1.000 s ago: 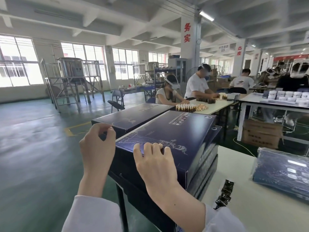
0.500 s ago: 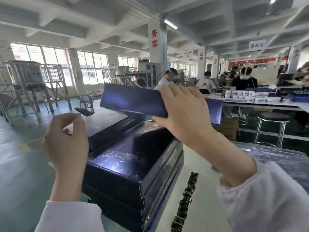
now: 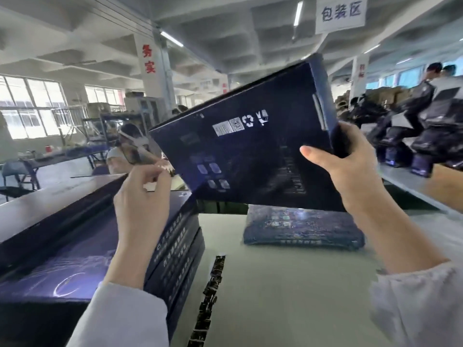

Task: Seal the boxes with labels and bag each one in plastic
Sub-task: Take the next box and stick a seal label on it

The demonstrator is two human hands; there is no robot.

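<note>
Right hand: right hand [image 3: 350,171] grips the box [image 3: 250,151] at its lower right corner; thumb flat on the face toward the camera, fingers [image 3: 338,144] wrapped round the edge behind.
Box: dark blue, flat, held up in the air above the far part of the table [image 3: 288,309], tilted with its right end higher. Printed face toward the camera shows a barcode, a recycling mark and small icons.
Left hand: left hand [image 3: 141,196] raised just beside the box's lower left corner, not plainly touching it. Fingers curled, thumb against forefinger; cannot tell whether they pinch anything, tips are blurred.
Stack: stack of boxes [image 3: 87,246], same dark blue, along the table's left edge; at least 3 layers show on its side wall. The left forearm crosses in front of it.
Bagged box: 1 bagged box [image 3: 300,229] lies flat near the table's far edge, under the raised box, plastic glinting over it.
Dark strip: dark strip [image 3: 210,296] of small pieces in a row, running from the near edge toward the middle, just right of the stack; too blurred to read.
Sleeves: pale on both arms.
Background: pillar [image 3: 150,58] with red characters, hanging sign [image 3: 340,12], a seated person [image 3: 130,146] at another table, windows at left.
</note>
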